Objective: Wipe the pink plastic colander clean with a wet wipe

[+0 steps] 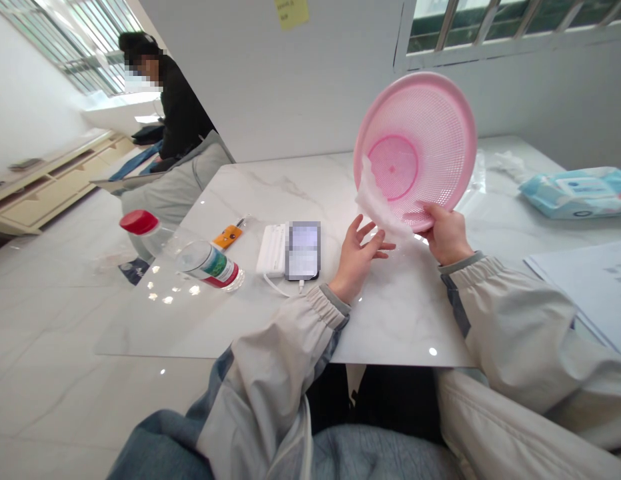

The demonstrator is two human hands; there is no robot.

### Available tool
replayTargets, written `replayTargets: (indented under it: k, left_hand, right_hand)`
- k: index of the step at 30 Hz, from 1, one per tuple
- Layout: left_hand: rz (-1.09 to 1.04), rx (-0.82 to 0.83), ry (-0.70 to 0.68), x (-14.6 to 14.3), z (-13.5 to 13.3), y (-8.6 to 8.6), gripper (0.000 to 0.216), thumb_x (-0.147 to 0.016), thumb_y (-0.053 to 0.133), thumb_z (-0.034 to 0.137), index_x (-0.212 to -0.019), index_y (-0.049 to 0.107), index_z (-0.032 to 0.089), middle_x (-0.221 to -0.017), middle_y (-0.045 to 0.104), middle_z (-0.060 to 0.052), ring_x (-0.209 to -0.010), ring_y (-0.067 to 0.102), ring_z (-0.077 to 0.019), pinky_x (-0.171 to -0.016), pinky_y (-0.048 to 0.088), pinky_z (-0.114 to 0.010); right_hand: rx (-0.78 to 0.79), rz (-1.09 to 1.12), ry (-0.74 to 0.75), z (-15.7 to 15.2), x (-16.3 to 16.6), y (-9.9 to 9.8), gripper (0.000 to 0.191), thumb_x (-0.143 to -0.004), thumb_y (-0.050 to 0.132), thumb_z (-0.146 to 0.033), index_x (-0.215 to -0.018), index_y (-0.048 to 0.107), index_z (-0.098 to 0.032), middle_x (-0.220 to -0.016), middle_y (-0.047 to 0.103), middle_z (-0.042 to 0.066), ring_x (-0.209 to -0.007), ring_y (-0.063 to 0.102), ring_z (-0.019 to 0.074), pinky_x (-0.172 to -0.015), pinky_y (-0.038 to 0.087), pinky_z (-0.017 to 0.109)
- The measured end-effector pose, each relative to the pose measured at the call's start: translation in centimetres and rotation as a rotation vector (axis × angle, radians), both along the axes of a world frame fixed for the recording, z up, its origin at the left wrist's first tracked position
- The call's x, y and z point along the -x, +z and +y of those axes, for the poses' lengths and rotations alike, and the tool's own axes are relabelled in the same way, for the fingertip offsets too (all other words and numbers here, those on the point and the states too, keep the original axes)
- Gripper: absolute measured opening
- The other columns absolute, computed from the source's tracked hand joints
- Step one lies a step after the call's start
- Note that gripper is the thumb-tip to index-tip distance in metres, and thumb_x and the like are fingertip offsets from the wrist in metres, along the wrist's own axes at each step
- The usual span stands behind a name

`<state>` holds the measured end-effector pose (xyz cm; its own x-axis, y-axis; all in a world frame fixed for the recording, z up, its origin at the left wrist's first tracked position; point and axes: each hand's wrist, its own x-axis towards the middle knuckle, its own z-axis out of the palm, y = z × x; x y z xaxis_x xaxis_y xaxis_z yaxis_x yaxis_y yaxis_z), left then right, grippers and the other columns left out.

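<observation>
Marble surface (390,320): right hand (446,235) clasps a tilted pink basket (415,147); left hand (359,259), fingers spread wide, beside a white wipe (377,200).

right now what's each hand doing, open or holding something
Left hand: open, fingers spread, by the thin white wipe hanging off the round pink plastic mesh basket.
Right hand: closed on that basket's lower rim.

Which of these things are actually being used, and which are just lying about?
In use: pink basket, gripped by the right hand; white wipe against it, touching the left hand.
Lying about: bottle, phone, power bank, orange packet, wipes pack, papers.
</observation>
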<state>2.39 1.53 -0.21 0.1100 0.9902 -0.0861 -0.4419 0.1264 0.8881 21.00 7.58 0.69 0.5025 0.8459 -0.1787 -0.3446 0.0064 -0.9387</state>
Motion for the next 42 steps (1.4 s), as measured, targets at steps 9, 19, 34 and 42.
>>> replayTargets:
  k: [9, 19, 34, 42]
  left_hand:
    - [0.031, -0.122, 0.066, 0.3, 0.2, -0.1, 0.055, -0.083, 0.096, 0.047, -0.121, 0.066, 0.020, -0.107, 0.070, -0.002, -0.069, 0.068, -0.0102, -0.066, 0.049, -0.028]
    - [0.136, -0.157, 0.191, 0.6, 0.3, 0.1, 0.038, -0.088, 0.089, 0.050, -0.093, 0.065, 0.021, -0.089, 0.066, 0.001, -0.066, 0.060, -0.0097, -0.066, 0.048, -0.028]
    - [0.133, -0.231, 0.442, 0.9, 1.0, -0.5, 0.044, -0.088, 0.088, 0.034, -0.116, 0.056, 0.024, -0.125, 0.061, -0.005, -0.079, 0.066, -0.0102, -0.068, 0.051, -0.027]
    - [0.248, -0.290, 0.576, 1.5, 1.5, -0.8, 0.040, -0.088, 0.083, 0.022, -0.112, 0.051, 0.026, -0.118, 0.060, -0.003, -0.087, 0.063, -0.0111, -0.068, 0.051, -0.022]
  right_hand:
    - [0.057, -0.076, 0.062, 0.2, -0.4, -0.7, 0.004, -0.084, 0.075, -0.016, -0.088, 0.073, -0.016, -0.075, 0.066, 0.001, -0.063, 0.067, 0.0176, -0.042, 0.057, 0.026]
    - [0.103, -0.045, 0.097, -0.3, 0.0, 0.5, 0.007, -0.086, 0.066, -0.008, -0.086, 0.070, -0.015, -0.074, 0.062, 0.001, -0.061, 0.063, 0.0145, -0.042, 0.054, 0.024]
    - [0.110, -0.070, 0.131, -0.3, -0.2, 0.2, 0.012, -0.084, 0.070, -0.012, -0.095, 0.075, -0.015, -0.081, 0.066, 0.003, -0.071, 0.068, 0.0170, -0.048, 0.062, 0.026]
    - [0.087, 0.028, 0.163, -0.5, -0.3, 0.5, 0.013, -0.091, 0.067, -0.013, -0.100, 0.077, -0.012, -0.075, 0.065, 0.002, -0.066, 0.071, 0.0166, -0.058, 0.068, 0.028]
